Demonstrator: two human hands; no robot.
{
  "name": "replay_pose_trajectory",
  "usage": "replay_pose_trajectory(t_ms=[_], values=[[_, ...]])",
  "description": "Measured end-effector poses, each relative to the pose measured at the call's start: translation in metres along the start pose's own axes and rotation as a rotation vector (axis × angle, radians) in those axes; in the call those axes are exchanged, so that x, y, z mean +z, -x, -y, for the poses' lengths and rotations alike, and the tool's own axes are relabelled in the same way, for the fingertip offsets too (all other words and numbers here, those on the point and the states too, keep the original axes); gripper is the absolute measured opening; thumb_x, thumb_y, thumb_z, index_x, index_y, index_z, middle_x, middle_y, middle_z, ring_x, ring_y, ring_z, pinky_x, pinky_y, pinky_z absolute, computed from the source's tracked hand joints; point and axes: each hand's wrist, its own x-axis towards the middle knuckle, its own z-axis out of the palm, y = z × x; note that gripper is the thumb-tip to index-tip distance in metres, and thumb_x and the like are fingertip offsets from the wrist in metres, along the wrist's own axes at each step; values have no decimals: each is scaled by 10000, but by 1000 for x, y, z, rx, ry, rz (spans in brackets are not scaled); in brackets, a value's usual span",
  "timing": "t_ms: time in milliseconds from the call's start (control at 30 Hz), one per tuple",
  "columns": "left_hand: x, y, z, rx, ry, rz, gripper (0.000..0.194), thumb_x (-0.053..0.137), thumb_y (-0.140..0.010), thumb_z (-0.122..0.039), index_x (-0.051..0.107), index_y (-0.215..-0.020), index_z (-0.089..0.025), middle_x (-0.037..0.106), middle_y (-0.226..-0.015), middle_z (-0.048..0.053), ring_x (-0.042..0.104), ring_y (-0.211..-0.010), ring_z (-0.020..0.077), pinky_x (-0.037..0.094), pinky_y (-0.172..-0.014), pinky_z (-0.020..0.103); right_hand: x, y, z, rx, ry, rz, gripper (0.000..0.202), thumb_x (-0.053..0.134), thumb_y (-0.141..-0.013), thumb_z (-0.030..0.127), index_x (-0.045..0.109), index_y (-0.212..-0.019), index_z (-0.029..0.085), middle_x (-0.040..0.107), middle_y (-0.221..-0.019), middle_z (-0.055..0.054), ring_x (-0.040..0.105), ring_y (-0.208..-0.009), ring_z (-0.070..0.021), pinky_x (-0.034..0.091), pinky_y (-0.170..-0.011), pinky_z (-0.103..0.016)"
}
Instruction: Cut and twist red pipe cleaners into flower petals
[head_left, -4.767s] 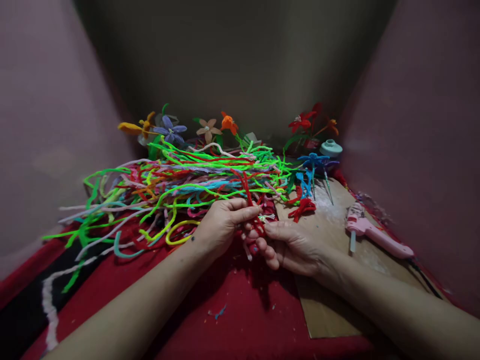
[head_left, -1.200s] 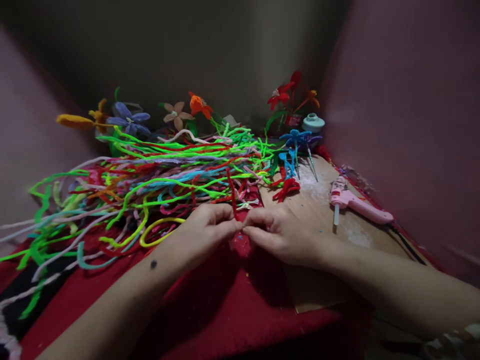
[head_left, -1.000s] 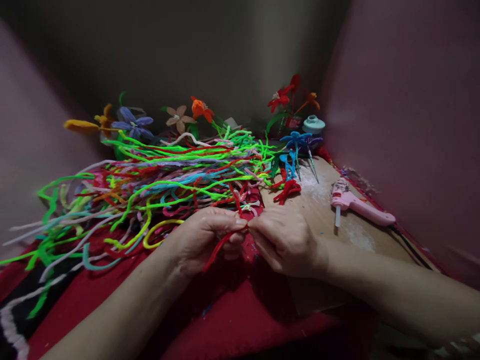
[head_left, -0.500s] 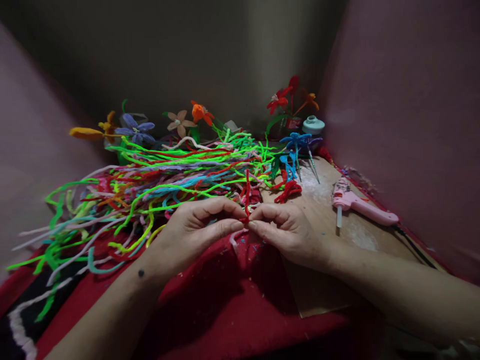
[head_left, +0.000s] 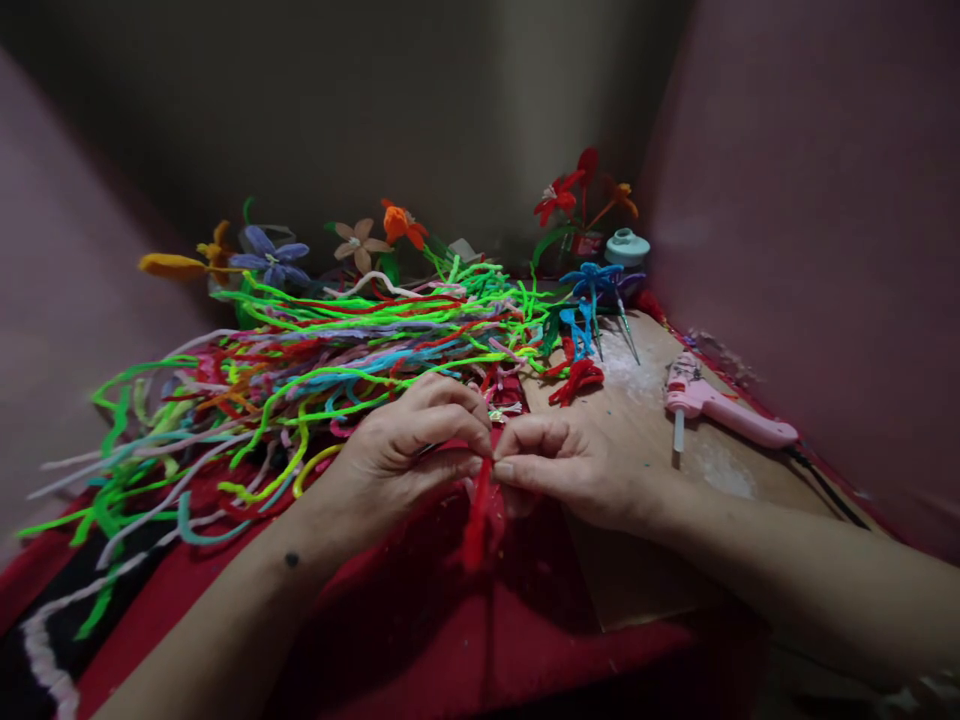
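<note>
Red shows at the left hand (head_left: pixel 420 437), which pinches a strand (head_left: pixel 476 530) hanging just to its right; the long axis, blurred, runs near to far; at the far end the right hand (head_left: pixel 564 465) also pinches, equally close.

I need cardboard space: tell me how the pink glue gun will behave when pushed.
The pink glue gun should feel stiff, given its hard-looking body. The black cord at its handle may tug it sideways. Lying flat on the cardboard, it seems unlikely to roll.
</note>
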Motion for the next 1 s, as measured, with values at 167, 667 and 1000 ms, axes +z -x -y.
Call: replay_pose_trajectory(t_ms=[167, 667, 1000], values=[[8, 1, 3, -372, 240, 134, 202, 564, -800, -347, 550, -681, -184, 491, -630, -15, 425, -583, 111, 356, -545, 207, 5, 6, -9, -476, 696, -172, 151, 466, -784, 131, 524, -653, 180, 558, -590, -14, 475, -537, -109, 366, -529, -242], [3, -3, 10, -468, 348, -74, 189, 580, -796, -349, 555, -723, -177, 519, -657, -26, 450, -594, 87, 376, -561, 181, -7, -12, -12, 286, -389, -19, 189, 667, -661, 293, 568, -706, 138, 629, -545, -10, 523, -419, -76, 388, -440, -189], [6, -3, 9, -520, 342, -37, 193, 609, -765, -334, 590, -695, -155, 505, -623, -31, 408, -568, 72, 334, -524, 180, -1, -9, -9, 39, 74, -230, 107, 560, -787, 210, 581, -701, 149, 556, -545, 30, 480, -472, -70, 376, -473, -202]])
